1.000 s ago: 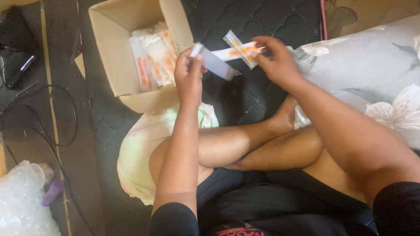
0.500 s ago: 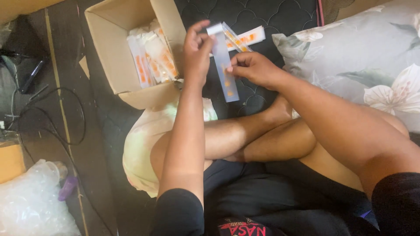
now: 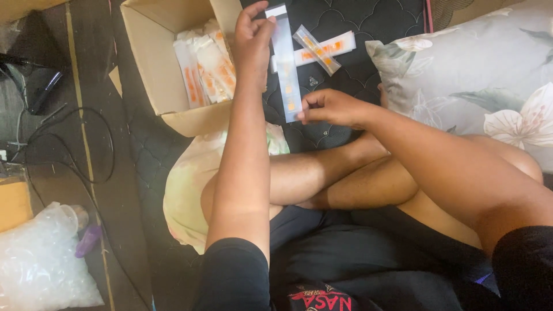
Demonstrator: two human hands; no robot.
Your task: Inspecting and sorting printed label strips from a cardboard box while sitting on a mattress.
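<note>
A long, narrow clear plastic packet [image 3: 286, 63] with small orange pieces inside is stretched upright between my hands. My left hand [image 3: 252, 40] pinches its top end, beside the open cardboard box [image 3: 151, 63]. My right hand [image 3: 331, 107] pinches its lower end, over the dark quilted mattress [image 3: 380, 17]. Two more such packets [image 3: 322, 49] lie crossed on the mattress just beyond. Inside the box lie several similar packets [image 3: 204, 66].
A floral pillow [image 3: 478, 75] lies at the right, and a pale cushion [image 3: 187, 196] sits under my crossed legs. On the floor at the left are black cables [image 3: 69, 144], a bag of clear plastic [image 3: 40, 259], and a small purple object [image 3: 87, 241].
The packet went from held near level to stretched vertically. My right hand dropped down to its lower end while my left hand kept the top.
</note>
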